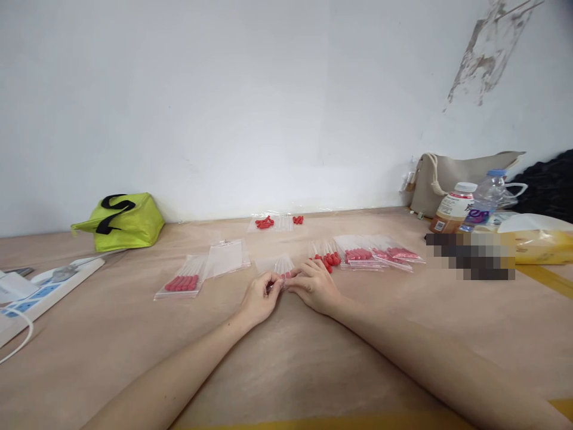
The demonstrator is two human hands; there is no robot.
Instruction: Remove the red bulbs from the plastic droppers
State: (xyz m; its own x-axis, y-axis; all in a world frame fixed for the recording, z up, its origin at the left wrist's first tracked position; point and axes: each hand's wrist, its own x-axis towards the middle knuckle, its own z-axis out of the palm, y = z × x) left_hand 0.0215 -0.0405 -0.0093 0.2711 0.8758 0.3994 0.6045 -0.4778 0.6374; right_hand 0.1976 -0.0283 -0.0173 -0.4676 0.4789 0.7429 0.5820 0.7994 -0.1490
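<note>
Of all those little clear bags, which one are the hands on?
The front middle bag, pinched by left hand and right hand; the rest lie untouched.

The left hand (261, 297) is curled, its thumb and forefinger drawn into a pinch, with the left wrist (245, 319) nearly straight and the bare left forearm (197, 358) slanting back and outward from it. Just to the right of the left hand, the right hand (319, 285) lies back uppermost, its bent fingers pointing toward the left fingertips, thumb and forefinger close together. The bare right forearm (416, 352) slants away from the left hand toward the body.
</note>
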